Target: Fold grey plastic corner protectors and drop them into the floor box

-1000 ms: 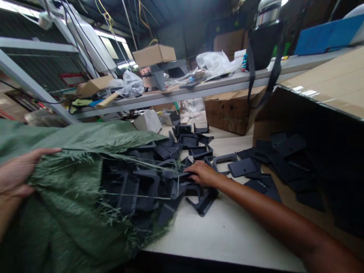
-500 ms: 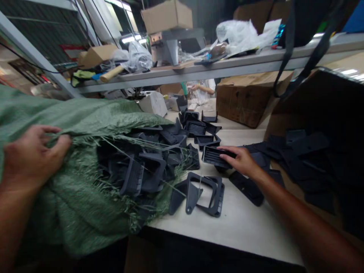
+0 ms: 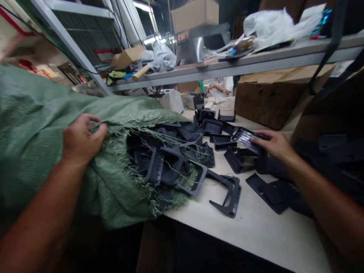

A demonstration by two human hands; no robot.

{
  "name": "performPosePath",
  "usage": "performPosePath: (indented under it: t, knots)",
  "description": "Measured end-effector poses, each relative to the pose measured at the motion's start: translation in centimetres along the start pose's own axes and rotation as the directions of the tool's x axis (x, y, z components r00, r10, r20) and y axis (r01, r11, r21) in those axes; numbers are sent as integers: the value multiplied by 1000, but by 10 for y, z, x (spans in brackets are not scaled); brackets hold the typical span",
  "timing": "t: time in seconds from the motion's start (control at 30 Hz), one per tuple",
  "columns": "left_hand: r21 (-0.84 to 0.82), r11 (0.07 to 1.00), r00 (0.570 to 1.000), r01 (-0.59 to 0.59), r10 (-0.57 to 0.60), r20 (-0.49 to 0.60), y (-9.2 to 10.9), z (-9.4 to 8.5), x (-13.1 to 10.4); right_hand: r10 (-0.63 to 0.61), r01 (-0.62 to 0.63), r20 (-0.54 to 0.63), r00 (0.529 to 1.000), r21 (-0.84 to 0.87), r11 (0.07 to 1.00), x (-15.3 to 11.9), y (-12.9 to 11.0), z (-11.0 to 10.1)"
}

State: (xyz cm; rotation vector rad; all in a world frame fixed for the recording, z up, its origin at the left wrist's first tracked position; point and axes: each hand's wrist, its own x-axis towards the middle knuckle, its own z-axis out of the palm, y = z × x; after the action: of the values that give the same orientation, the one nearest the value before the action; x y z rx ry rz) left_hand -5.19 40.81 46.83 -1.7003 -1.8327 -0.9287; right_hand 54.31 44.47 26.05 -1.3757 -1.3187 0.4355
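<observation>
My left hand point(image 3: 83, 138) pinches the frayed edge of a green woven sack point(image 3: 119, 197) that lies open on its side on the pale table point(image 3: 256, 231). Black plastic parts point(image 3: 170, 163) fill its mouth and spill out to the right. My right hand point(image 3: 275, 146) grips a slatted black part point(image 3: 246, 140) between thumb and fingers, held a little above the table, its slats catching the light. Under and beside it lie more black brackets point(image 3: 236, 159). An open black frame point(image 3: 231, 197) rests near the table's front edge.
Flat black pieces point(image 3: 275, 193) lie on the right, with more in the dark beyond. Behind stands a brown cardboard box point(image 3: 264, 98). A shelf point(image 3: 199, 72) with plastic bags and a carton crosses above. A person's arm point(image 3: 220, 88) shows at the far side.
The view has shifted, moving the scene rightward and slightly down at the sack. My right hand has lifted and tilted the slatted part. Brackets near the front edge lie differently. My left hand keeps its hold.
</observation>
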Motion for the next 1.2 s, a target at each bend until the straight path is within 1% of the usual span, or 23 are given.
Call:
performPosePath:
  t: [0.03, 0.07, 0.1, 0.13, 0.17, 0.2, 0.23, 0.3, 0.33, 0.37, 0.43, 0.5, 0.57, 0.63, 0.7, 0.77, 0.83, 0.9, 0.97, 1.03, 1.07, 1.13, 1.2]
  knots:
    - [-29, 1000, 1000, 1, -1, 7, -1, -2, 1, -77, 82, 49, 996, -120, 989, -2, 0, 11]
    - [-63, 998, 1000, 7, -6, 20, -2, -3, 1, -153, 175, 107, 982, -245, 954, -4, -4, 23]
    - [-99, 995, 999, 15, -11, 42, -3, -5, 3, -221, 265, 159, 962, -356, 896, -6, -10, 35]
    - [-135, 990, 998, 33, -25, 60, -3, -7, 4, -286, 344, 195, 938, -435, 832, -9, -20, 48]
    - [-171, 984, 996, 58, -45, 79, -4, -8, 5, -337, 403, 221, 915, -462, 790, -13, -33, 63]
    - [-209, 974, 993, 86, -67, 96, -3, -9, 7, -375, 445, 241, 895, -448, 775, -17, -49, 79]
    - [-247, 962, 990, 115, -90, 110, -3, -10, 8, -402, 488, 284, 870, -392, 780, -21, -68, 96]
    - [-324, 931, 982, 166, -126, 139, 0, -11, 10, -439, 562, 444, 781, -195, 804, -30, -108, 135]
    - [-359, 915, 978, 185, -136, 157, 2, -12, 11, -419, 538, 496, 761, -119, 835, -34, -127, 156]
    - [-386, 900, 974, 202, -146, 171, 4, -13, 11, -372, 478, 537, 757, -66, 876, -36, -145, 176]
    - [-417, 881, 968, 226, -156, 195, 8, -17, 11, -317, 414, 584, 748, -37, 909, -36, -171, 212]
    - [-430, 873, 966, 229, -151, 209, 9, -21, 10, -237, 338, 629, 740, -44, 940, -29, -185, 239]
    - [-431, 878, 968, 206, -120, 219, 7, -23, 10, -157, 254, 658, 737, -55, 966, -18, -187, 253]
    - [-406, 898, 972, 168, -82, 219, 0, -21, 10, -100, 175, 645, 757, -54, 983, -2, -183, 254]
    - [-317, 944, 984, 90, -35, 174, -6, -14, 11, -60, 105, 588, 807, -43, 994, 21, -177, 243]
    - [-194, 981, 991, -17, 43, 131, -10, -3, 10, -24, 47, 493, 870, -34, 998, 51, -173, 224]
    - [-100, 991, 988, -86, 98, 123, -11, 7, 7, 6, 4, 365, 931, -26, 1000, 84, -175, 199]
    - [-50, 995, 987, -88, 94, 131, -8, 15, 4, 30, -32, 233, 972, 4, 999, 115, -183, 174]
    - [-28, 997, 989, -76, 78, 125, -4, 19, 2, 37, -45, 125, 991, 62, 997, 138, -197, 152]
    - [-20, 996, 988, -87, 88, 125, -1, 21, 2, 28, -36, 64, 998, 127, 991, 149, -213, 139]
    - [-18, 996, 988, -91, 92, 126, 0, 22, 2, 18, -26, 52, 998, 154, 988, 149, -219, 135]
    - [-13, 996, 988, -86, 87, 127, 0, 22, 3, -6, -4, 55, 998, 180, 984, 141, -224, 133]
    - [-10, 997, 989, -76, 77, 125, -1, 21, 4, -26, 12, 79, 997, 171, 985, 126, -223, 132]
